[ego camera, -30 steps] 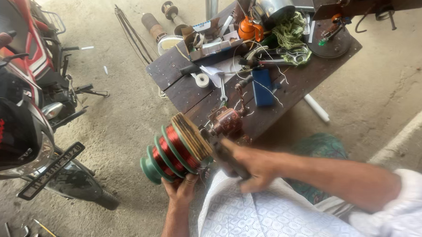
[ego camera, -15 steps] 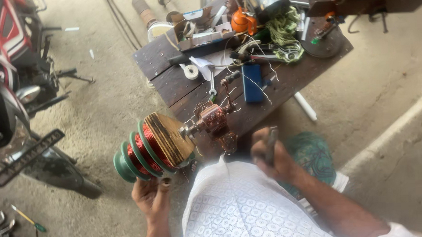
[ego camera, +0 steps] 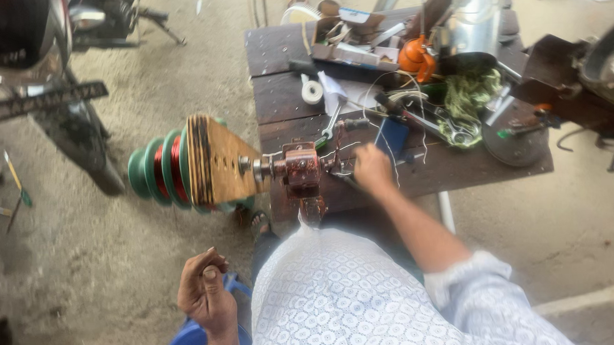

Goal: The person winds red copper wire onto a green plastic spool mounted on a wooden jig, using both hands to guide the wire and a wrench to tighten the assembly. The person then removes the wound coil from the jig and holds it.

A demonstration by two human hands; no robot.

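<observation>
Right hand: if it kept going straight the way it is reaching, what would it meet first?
Probably the blue flat object just beyond the right hand on the wooden table, amid loose wires; depth is unclear.
</observation>
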